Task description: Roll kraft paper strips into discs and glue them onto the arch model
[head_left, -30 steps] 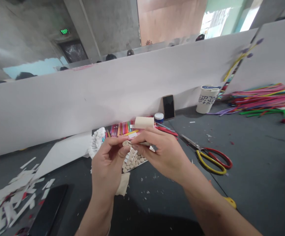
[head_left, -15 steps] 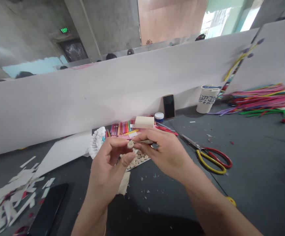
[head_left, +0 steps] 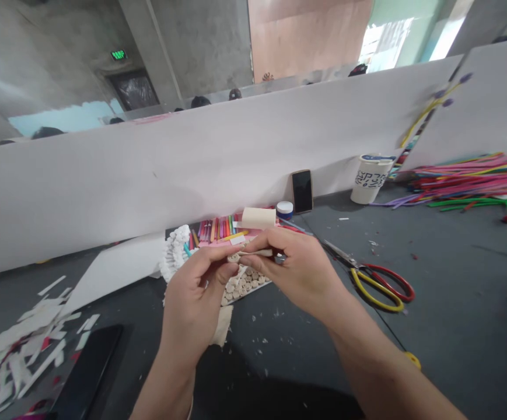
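Note:
Between my two hands is a beige paper strip (head_left: 259,253), its left end wound into a small coil (head_left: 234,257). My left hand (head_left: 200,291) pinches the coil between thumb and forefinger. With thumb and fingers, my right hand (head_left: 294,265) grips the flat tail of the same strip. Below and behind the hands, several finished beige paper coils (head_left: 248,282) sit packed together on a pale board, partly covered by the fingers. A beige scrap (head_left: 222,325) lies just under my left hand.
Behind the hands are a beige roll (head_left: 258,217), colourful sticks (head_left: 218,227), a white-lidded jar (head_left: 285,209) and an upright phone (head_left: 302,191). Scissors (head_left: 378,283) lie right; a cup (head_left: 370,179) and pipe cleaners (head_left: 472,181) stand beyond. Left are paper scraps (head_left: 21,350) and a black phone (head_left: 87,370).
My left thumb has come up against the coil, closing the pinch that was looser before. The coil has turned slightly, and more of the strip's tail shows. The view has shifted a little.

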`<control>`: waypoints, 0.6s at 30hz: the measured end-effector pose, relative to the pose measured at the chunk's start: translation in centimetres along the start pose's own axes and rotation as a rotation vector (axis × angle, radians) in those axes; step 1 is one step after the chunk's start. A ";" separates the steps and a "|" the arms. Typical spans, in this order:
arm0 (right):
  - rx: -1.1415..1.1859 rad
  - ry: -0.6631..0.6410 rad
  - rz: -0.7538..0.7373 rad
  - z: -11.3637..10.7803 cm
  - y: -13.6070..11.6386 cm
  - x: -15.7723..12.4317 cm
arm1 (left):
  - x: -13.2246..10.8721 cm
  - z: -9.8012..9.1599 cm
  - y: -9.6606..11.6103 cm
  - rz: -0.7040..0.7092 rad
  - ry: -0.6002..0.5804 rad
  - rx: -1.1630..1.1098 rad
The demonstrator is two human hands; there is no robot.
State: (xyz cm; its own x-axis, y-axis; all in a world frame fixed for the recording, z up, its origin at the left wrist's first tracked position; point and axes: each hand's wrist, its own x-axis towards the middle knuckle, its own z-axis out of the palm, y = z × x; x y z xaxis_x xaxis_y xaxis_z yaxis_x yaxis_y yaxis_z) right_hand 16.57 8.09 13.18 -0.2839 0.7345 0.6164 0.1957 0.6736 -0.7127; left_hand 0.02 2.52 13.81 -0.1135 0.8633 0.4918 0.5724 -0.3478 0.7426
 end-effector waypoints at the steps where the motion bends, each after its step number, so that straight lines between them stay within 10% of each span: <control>1: -0.005 -0.009 -0.020 0.0 0.1 0.0 | 0.0 0.1 0.0 -0.005 0.017 -0.013; 18: -0.010 -0.123 -0.140 -0.6 0.1 -0.1 | 0.6 -0.5 -1.3 -0.139 -0.102 -0.186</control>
State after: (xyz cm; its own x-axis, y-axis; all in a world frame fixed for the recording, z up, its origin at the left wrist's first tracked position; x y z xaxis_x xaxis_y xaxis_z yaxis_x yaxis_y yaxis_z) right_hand 17.22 8.11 13.29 -0.4214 0.6183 0.6634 0.1556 0.7700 -0.6188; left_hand -1.17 3.29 13.32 -0.0931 0.9365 0.3380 0.3969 -0.2764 0.8752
